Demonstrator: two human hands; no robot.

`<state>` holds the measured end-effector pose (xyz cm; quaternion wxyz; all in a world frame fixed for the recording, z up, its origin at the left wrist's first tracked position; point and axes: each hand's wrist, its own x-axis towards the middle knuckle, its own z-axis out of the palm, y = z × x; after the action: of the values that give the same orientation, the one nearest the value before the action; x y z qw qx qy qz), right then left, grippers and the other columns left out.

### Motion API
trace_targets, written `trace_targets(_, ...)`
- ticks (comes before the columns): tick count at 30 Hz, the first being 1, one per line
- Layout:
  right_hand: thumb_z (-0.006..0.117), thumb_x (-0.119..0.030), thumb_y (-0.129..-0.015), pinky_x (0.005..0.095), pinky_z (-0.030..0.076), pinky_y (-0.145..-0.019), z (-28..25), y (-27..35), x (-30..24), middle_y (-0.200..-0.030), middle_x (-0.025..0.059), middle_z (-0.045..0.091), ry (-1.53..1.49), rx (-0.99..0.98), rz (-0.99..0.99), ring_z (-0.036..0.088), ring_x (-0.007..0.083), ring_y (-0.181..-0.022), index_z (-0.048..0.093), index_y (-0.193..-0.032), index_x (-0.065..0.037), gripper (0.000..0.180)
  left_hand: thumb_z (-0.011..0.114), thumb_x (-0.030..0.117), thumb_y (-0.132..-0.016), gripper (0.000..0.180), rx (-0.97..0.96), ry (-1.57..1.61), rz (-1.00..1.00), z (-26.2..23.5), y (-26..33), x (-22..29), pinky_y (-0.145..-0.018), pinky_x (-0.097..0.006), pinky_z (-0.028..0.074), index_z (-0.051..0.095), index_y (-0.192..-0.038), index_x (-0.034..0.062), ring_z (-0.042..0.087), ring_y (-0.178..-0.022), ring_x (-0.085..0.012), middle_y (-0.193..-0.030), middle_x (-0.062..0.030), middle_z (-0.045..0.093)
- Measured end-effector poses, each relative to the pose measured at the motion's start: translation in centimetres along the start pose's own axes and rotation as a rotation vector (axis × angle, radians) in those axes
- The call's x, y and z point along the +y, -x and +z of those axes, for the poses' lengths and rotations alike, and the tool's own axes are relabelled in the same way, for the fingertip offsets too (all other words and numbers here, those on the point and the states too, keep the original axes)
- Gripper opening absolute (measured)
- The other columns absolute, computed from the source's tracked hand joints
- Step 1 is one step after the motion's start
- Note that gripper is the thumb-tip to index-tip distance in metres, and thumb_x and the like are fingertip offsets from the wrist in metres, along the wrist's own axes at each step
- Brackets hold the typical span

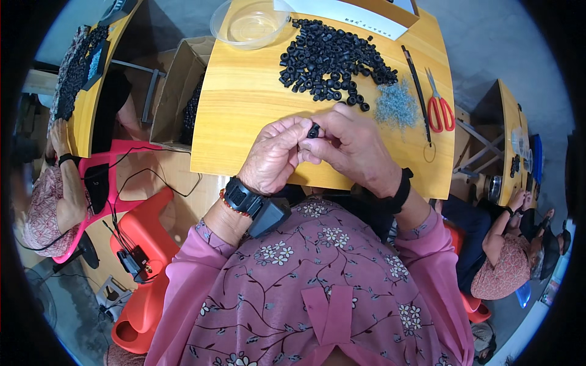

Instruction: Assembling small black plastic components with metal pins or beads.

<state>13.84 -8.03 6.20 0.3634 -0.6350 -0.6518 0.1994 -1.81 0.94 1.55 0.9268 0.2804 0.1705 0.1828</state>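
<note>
The wooden bench (244, 104) fills the upper centre of the view, seen from above. A pile of black rubber rings (332, 58) is spread over its far half, at 12 o'clock from the hands. A cardboard box (174, 91) holding more black pieces stands just beside the bench's left edge, at 10 o'clock. A clear plastic bowl (249, 23) sits at 11 o'clock near the far edge, beside a white-fronted carton (360, 15) at the top. A heap of small grey metal parts (395, 107) lies at 2 o'clock, close to the right hand. Red-handled scissors (439, 107) are seen further out at 2 o'clock, with a thin black rod (418, 88) lying between them and the grey heap.

Both hands are held together over the near edge of the bench. The left hand (274, 155) is curled, its grip closed with the fingertips pinching a single black ring (314, 130). The right hand (354, 146) is likewise closed, thumb and forefinger meeting the same ring from the other side. The ring is held above the bench, between the two sets of fingertips, not resting on the wood. A black watch (244, 196) is worn on the left wrist.
</note>
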Motion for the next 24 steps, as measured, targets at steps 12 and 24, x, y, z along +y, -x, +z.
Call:
trace_targets(12,0.068,-0.02,-0.083,0.0429,0.048,-0.058,0.1,0.3,0.2,-0.079,0.0122,0.052,0.145,-0.049,-0.056,0.059,0.0335,-0.069,0.053,-0.083,-0.006,0.021,0.054,0.018,-0.101,0.021,-0.018,0.049,-0.053,-1.0,0.4,-0.7,-0.078,-0.031,0.055,0.064,-0.102,-0.0007,0.065,-0.081,-0.0154,-0.09,-0.0064,0.067)
trace_targets(24,0.067,-0.019,-0.084,0.0445,0.05,-0.061,0.6,0.6,-0.2,-0.083,0.0133,0.053,0.323,-0.097,-0.085,0.061,0.0355,-0.072,0.051,-0.094,-0.004,0.024,0.056,0.016,-0.101,0.016,-0.028,0.045,-0.003,-0.4,0.2,-0.8,-0.078,-0.029,0.055,0.063,-0.097,0.0026,0.062,-0.078,-0.01,-0.087,-0.002,0.064)
